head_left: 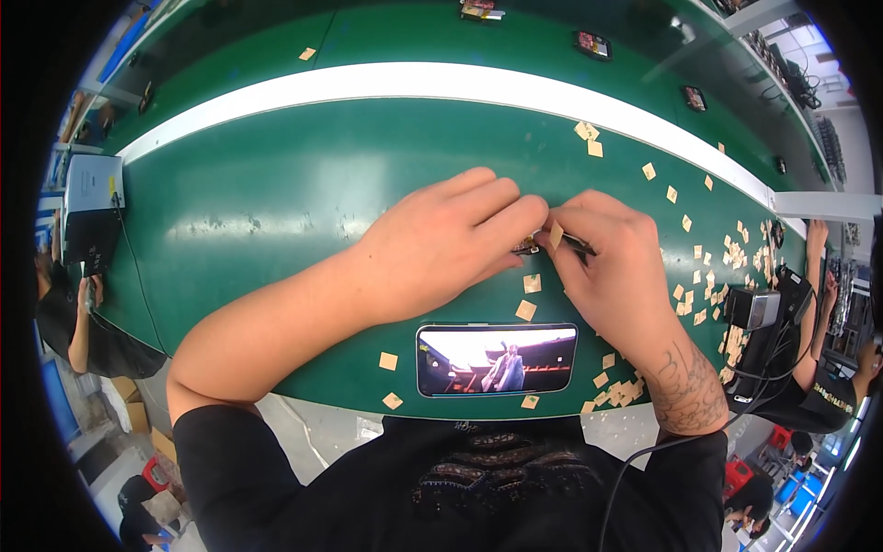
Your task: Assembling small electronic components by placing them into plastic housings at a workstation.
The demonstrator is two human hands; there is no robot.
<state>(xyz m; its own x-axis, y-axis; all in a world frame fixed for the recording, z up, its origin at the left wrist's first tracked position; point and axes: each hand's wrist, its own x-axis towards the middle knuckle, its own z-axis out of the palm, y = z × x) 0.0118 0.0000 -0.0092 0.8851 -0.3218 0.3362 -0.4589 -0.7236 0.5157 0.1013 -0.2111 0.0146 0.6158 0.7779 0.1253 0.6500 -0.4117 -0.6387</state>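
Note:
Over the green table my left hand (455,235) is closed, its fingers curled round a small dark part with a colourful face (525,246), most of which they cover. Against its fingertips my right hand (612,253) pinches a thin dark tool (578,245), perhaps tweezers; the grip hides much of it. A small tan square (556,234) stands upright at the right fingertips. Just below the hands, two more tan squares (526,310) lie on the table. Nearer to me is a phone (497,360) on its side, its screen lit with a picture.
Many tan squares (706,276) are scattered to the right, with a small pile (625,394) by my right forearm. A grey and black box (754,307) with cables stands there, another box (95,195) at far left. Beyond the white rail (414,81), dark parts (592,46) lie on a green belt. Co-workers flank me.

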